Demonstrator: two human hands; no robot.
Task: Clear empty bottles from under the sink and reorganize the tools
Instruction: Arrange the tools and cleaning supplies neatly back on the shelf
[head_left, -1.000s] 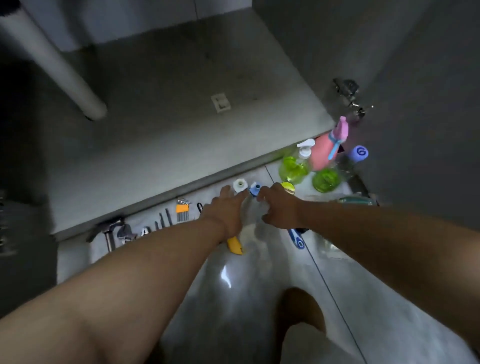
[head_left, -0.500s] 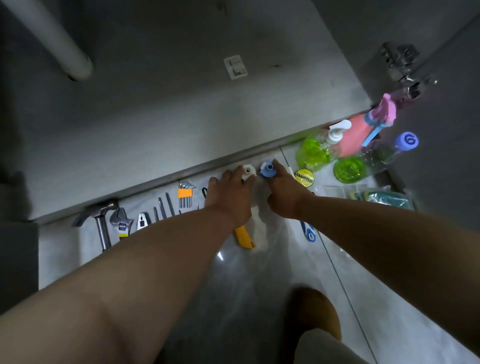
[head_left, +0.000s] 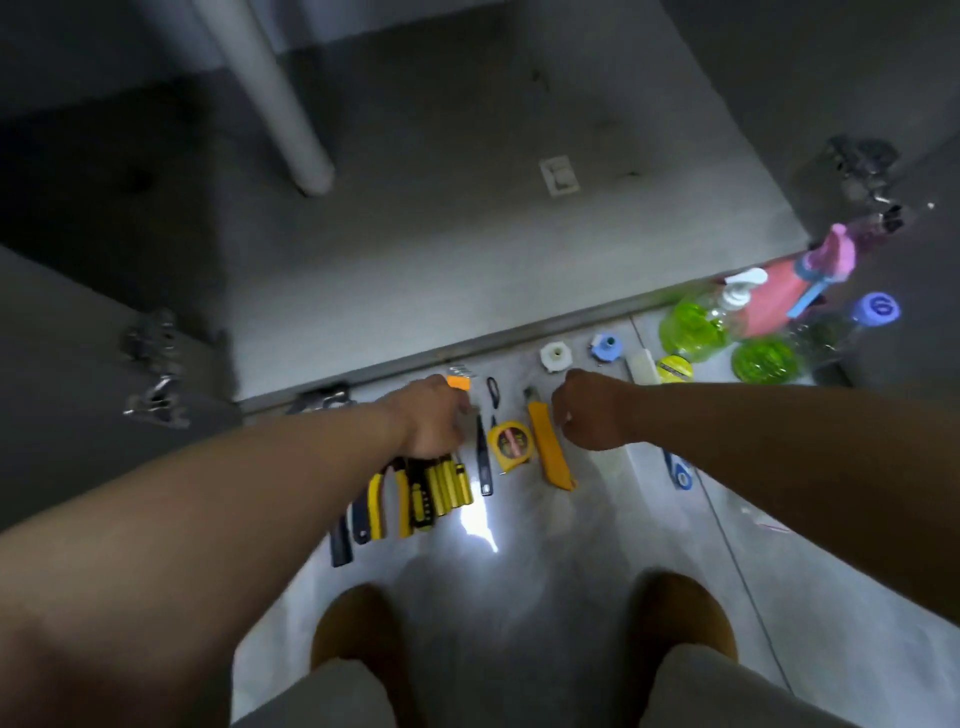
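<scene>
My left hand hovers over a row of tools on the floor, its fingertips down beside the orange hex key set and above the yellow-handled pliers and screwdrivers; its fingers are hidden. My right hand is curled with nothing seen in it, just right of the yellow utility knife. A yellow tape measure and a black slim tool lie between the hands. At the right stand a green pump bottle, a pink spray bottle and a clear bottle with a blue cap.
A white fitting, a blue fitting and a yellow tape roll lie along the cabinet's front edge. The grey cabinet floor holds a drain pipe. Door hinges stick out at left. My knees are below.
Both hands have drawn back from the white and blue fittings. The left hand shifted left onto the tool row, uncovering the tape measure and knife. The view dropped lower.
</scene>
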